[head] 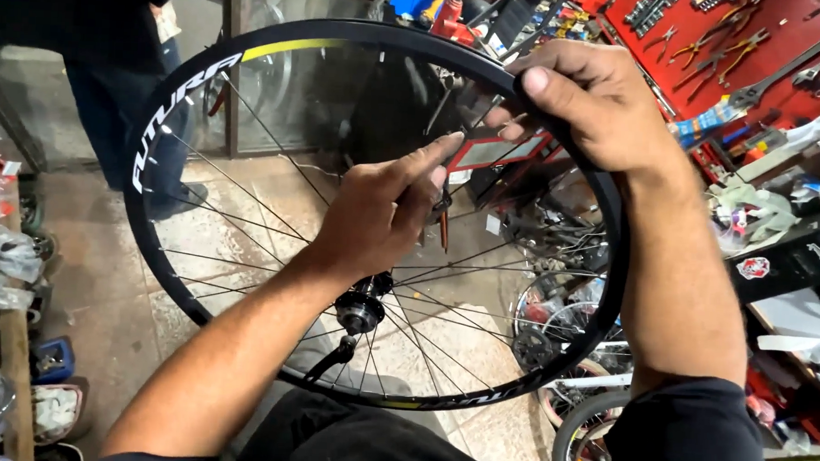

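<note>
Right now, what I see:
R hand (600, 105): fingers clamped on wheel rim (171, 109) top.
L hand (383, 211): fingers together, pinching spokes (246, 191).
Risk: I judge rim could slip/twist if R grip loosens.

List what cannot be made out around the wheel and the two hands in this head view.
- Right hand: its fingertips curl behind the black spoked bicycle wheel rim, so what they press is hidden.
- Left hand: whatever it pinches is covered by its own fingers.
- Black wheel hub: partly hidden by the left wrist.
- Hand tools on the red wall board: too small to tell apart, cut off by the top edge.
</note>
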